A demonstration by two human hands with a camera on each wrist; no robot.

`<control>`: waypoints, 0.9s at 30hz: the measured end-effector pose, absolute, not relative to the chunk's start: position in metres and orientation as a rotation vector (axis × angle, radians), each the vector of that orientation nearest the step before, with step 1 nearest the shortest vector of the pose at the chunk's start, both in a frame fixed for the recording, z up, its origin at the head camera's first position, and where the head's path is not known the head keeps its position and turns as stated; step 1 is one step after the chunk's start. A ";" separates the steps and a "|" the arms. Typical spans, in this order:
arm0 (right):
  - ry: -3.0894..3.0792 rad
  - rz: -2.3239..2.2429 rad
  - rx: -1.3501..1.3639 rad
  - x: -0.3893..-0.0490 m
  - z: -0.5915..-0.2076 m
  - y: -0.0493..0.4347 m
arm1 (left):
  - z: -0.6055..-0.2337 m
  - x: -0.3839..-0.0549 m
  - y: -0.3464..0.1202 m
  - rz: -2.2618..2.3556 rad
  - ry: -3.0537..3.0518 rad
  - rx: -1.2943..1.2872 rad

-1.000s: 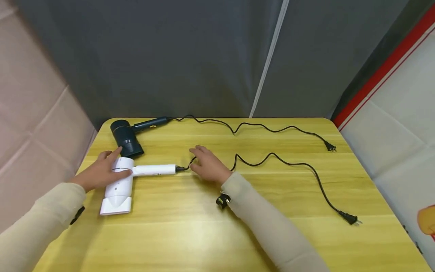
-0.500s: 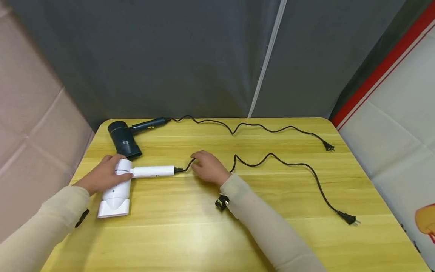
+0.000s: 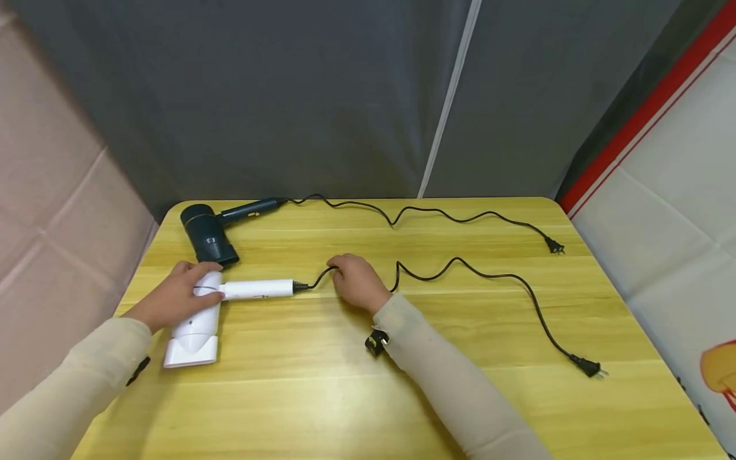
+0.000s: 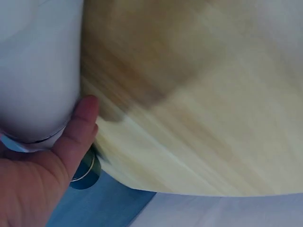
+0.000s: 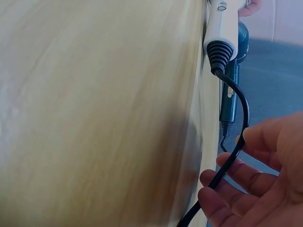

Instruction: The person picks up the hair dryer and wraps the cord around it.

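Observation:
A white hair dryer [image 3: 197,324] lies at the left of the table, nozzle toward me and handle pointing right. My left hand [image 3: 177,297] grips its barrel near the rear end, thumb on the near side of the handle joint. In the left wrist view, a finger [image 4: 78,132] curls against the white barrel [image 4: 40,71]. To the right, my right hand [image 3: 359,282] holds the black cord [image 3: 319,278] a short way past the handle. The right wrist view shows that cord [image 5: 245,109] pinched between thumb and fingers [image 5: 255,179].
A dark teal hair dryer [image 3: 205,233] lies just behind the white one, its wavy cord running right to a plug [image 3: 554,245]. The white dryer's cord ends in another plug [image 3: 588,367] at the right. A grey curtain [image 3: 287,102] hangs behind the table [image 3: 287,409].
My left fingers have drawn in round the white hair dryer's barrel. The right hand's spread fingers have come down and closed on the cord. Both hair dryers stay in place on the table.

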State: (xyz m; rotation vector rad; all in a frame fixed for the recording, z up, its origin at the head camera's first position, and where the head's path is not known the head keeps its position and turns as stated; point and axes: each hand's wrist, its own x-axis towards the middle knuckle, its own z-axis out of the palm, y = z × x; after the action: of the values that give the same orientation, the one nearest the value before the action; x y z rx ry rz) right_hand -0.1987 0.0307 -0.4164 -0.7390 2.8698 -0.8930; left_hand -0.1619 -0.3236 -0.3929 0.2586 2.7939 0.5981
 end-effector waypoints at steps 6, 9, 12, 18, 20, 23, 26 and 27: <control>2.844 -0.908 -0.719 -0.198 -0.415 0.032 | -0.392 -0.164 -0.321 0.533 2.787 0.376; 2.839 -0.919 -0.730 -0.197 -0.413 0.033 | -0.392 -0.166 -0.319 0.497 2.785 0.402; 2.837 -0.924 -0.734 -0.196 -0.411 0.034 | -0.391 -0.168 -0.315 0.470 2.783 0.399; 2.833 -0.909 -0.738 -0.193 -0.412 0.035 | -0.392 -0.169 -0.307 0.429 2.778 0.337; 2.834 -0.898 -0.748 -0.193 -0.413 0.035 | -0.393 -0.168 -0.305 0.404 2.780 0.298; 2.839 -0.891 -0.741 -0.192 -0.414 0.036 | -0.394 -0.165 -0.304 0.378 2.791 0.269; 2.845 -0.892 -0.716 -0.192 -0.416 0.039 | -0.393 -0.162 -0.302 0.380 2.819 0.264; 2.844 -0.902 -0.707 -0.192 -0.416 0.041 | -0.392 -0.160 -0.301 0.385 2.827 0.259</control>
State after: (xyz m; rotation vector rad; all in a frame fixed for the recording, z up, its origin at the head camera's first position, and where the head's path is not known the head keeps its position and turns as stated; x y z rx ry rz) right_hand -0.1916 0.0407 -0.4158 -0.7072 2.8442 -0.9022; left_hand -0.1599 -0.3009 -0.3925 0.2592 2.8274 0.3853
